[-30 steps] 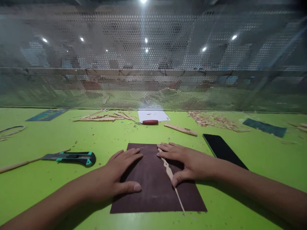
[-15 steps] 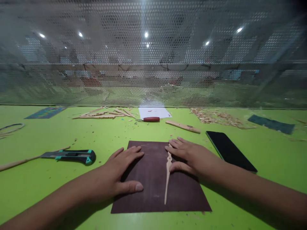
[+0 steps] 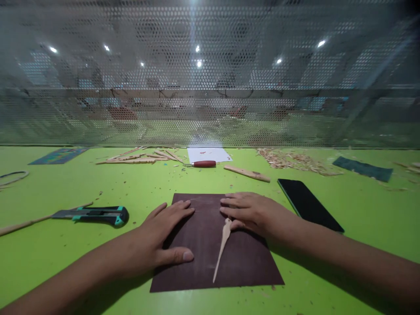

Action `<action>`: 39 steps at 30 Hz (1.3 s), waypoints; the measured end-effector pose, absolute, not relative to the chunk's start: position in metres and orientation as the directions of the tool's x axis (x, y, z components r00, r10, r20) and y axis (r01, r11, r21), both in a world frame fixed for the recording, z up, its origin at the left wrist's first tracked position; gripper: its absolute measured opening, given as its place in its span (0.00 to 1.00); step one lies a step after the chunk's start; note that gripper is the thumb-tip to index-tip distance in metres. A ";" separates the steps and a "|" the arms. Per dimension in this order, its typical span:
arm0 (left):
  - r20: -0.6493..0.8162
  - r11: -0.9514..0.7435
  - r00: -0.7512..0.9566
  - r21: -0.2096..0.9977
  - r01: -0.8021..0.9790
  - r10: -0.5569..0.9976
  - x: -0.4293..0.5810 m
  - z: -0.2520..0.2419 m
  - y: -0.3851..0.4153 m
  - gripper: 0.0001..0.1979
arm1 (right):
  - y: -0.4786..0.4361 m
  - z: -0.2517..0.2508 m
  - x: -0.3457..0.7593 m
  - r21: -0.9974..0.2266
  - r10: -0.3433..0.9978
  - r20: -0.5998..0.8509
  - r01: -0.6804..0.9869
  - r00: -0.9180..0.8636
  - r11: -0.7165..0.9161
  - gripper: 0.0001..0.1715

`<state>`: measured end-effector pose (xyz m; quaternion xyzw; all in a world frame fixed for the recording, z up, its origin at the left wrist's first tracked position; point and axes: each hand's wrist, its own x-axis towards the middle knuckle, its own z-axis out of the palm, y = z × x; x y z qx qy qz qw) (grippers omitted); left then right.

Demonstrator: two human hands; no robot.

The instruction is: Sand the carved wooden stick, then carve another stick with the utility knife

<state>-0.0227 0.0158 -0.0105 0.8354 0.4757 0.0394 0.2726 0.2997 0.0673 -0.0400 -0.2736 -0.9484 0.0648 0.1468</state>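
Note:
A dark brown sheet of sandpaper [image 3: 239, 262] lies flat on the green table [image 3: 65, 262]. My left hand [image 3: 164, 238] rests flat on the sheet's left part, fingers stretched out and thumb spread. My right hand [image 3: 251, 212] presses down on the thick end of a thin carved wooden stick [image 3: 221, 247], whose pointed end lies toward me on the sheet. The fingers of my right hand are extended over the stick, with the thumb against it.
A teal and black utility knife [image 3: 95, 215] lies at the left beside a long wooden stick [image 3: 33, 221]. A black phone [image 3: 308, 203] lies right of the sheet. Farther back are a red-handled knife [image 3: 203, 164], white paper [image 3: 210, 154], wooden strips [image 3: 247, 173], shavings [image 3: 292, 161] and a perforated metal screen [image 3: 210, 87].
My right hand has slid the wooden stick across the sandpaper, swinging its pointed end from the right toward the left. My left hand has stayed flat on the sheet.

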 end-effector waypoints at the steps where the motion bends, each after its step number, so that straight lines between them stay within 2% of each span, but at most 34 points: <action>1: -0.201 -0.388 0.537 0.495 0.777 0.819 -0.023 -0.012 0.016 0.45 | 0.068 -0.039 0.301 -0.257 0.511 0.258 0.452 -0.820 0.854 0.20; 4: -0.223 -0.362 0.520 0.498 0.788 0.824 -0.024 -0.013 0.016 0.45 | 0.072 -0.036 0.304 -0.417 0.499 0.292 0.361 -0.816 0.834 0.14; 7: -0.233 -0.351 0.513 0.500 0.792 0.826 -0.024 -0.012 0.015 0.45 | 0.076 -0.037 0.305 -0.471 0.518 0.298 0.348 -0.802 0.810 0.12; 13: -0.252 -0.350 0.512 0.487 0.800 0.821 -0.023 -0.011 0.015 0.45 | 0.082 -0.042 0.308 -0.463 0.483 0.300 0.317 -0.823 0.828 0.14; 18: -0.211 -0.382 0.531 0.490 0.784 0.821 -0.023 -0.011 0.015 0.45 | 0.065 -0.037 0.297 -0.486 0.477 0.322 0.289 -0.818 0.825 0.14; 24: -0.192 -0.406 0.547 0.485 0.775 0.815 -0.023 -0.013 0.015 0.44 | 0.044 -0.033 0.278 -0.449 0.329 0.384 0.137 -0.863 0.883 0.13; 29: -0.204 -0.415 0.553 0.470 0.779 0.808 -0.021 -0.011 0.016 0.47 | 0.062 -0.035 0.291 -0.398 0.368 0.377 0.210 -0.850 0.893 0.14; 33: -0.211 -0.401 0.551 0.488 0.775 0.808 -0.021 -0.009 0.016 0.47 | 0.054 -0.032 0.287 -0.381 0.340 0.379 0.189 -0.861 0.905 0.13; 39: -0.224 -0.412 0.563 0.482 0.773 0.795 -0.022 -0.008 0.017 0.47 | 0.052 -0.035 0.282 -0.451 0.357 0.368 0.171 -0.858 0.876 0.13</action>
